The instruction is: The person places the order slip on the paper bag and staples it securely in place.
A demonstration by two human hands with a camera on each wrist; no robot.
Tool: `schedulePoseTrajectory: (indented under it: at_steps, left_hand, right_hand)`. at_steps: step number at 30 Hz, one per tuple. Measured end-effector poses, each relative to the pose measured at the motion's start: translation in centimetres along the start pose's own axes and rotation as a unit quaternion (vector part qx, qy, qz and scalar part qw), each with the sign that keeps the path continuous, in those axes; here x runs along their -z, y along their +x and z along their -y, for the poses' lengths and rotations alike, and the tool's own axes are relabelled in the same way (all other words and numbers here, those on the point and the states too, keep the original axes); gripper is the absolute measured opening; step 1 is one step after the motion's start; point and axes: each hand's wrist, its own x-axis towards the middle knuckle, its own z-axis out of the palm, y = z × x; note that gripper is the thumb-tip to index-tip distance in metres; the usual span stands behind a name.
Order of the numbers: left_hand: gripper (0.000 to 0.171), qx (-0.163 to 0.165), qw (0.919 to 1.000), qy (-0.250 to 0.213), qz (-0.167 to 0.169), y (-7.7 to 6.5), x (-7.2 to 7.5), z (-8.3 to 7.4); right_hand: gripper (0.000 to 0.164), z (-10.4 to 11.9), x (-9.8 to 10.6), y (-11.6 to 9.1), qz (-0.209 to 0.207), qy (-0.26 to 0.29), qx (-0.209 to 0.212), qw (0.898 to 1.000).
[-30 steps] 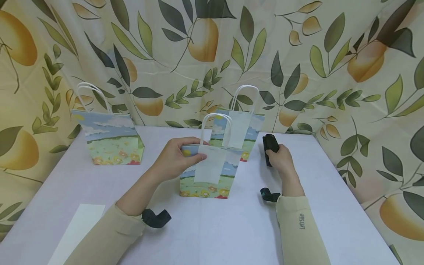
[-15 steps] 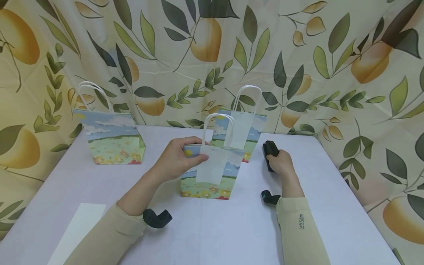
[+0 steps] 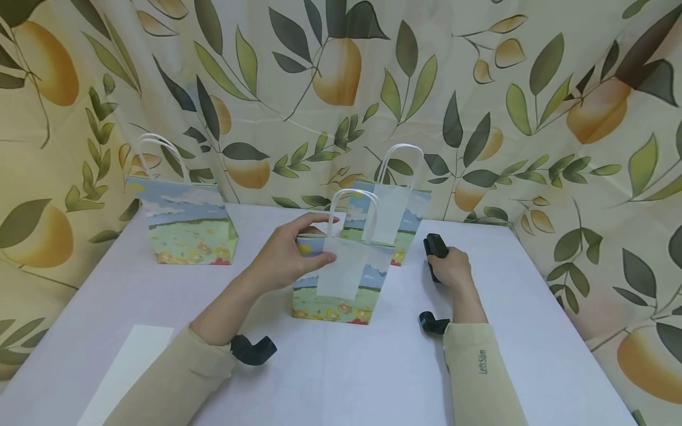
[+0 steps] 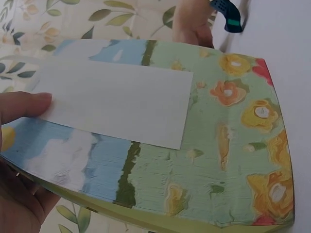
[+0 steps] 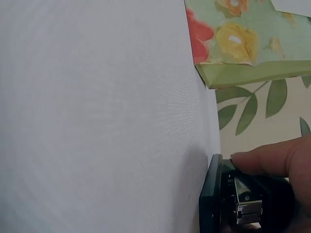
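Note:
My left hand grips the top edge of a small paper gift bag, thumb on the near side. The bag stands on the table, printed with sky, meadow and flowers, and has white cord handles. A white paper strip lies over its near face, and the thumb presses on it in the left wrist view. To the right, my right hand holds a black stapler low over or on the table. In the right wrist view, the metal nose of the stapler shows beside my thumb.
A matching gift bag with a white strip stands just behind the gripped one. Another gift bag stands at the back left. A white paper sheet lies at the front left. A fruit-patterned curtain hangs behind the white table.
My right hand has drawn the stapler slightly towards me. The left hand keeps its grip on the bag. The head view has shifted a little.

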Motion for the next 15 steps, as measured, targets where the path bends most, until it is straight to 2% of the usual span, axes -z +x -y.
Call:
schedulePoseTrajectory:
  at_steps: [4, 8, 11, 15]
  left_hand:
    - [0.064, -0.008, 0.9998, 0.014, -0.01, -0.2, 0.3, -0.1]
    - [0.071, -0.005, 0.9998, 0.013, -0.011, -0.8, 0.6, 0.0]
    - [0.077, 0.005, 0.9998, 0.011, -0.013, -1.4, 0.8, 0.1]
    - [0.078, 0.029, 0.9991, 0.013, -0.027, -2.7, 0.9, 0.4]
  right_hand:
    - [0.072, 0.2, 0.3, -0.3, -0.001, 0.005, -0.004, 1.0]
    - [0.08, 1.3, 1.3, -1.4, -0.025, 0.022, -0.014, 0.999]
    - [0.081, 2.4, 2.3, -2.8, -0.045, 0.042, 0.003, 0.998]
    - [0.082, 4.0, 3.4, -5.0, -0.039, 0.052, 0.044, 0.997]
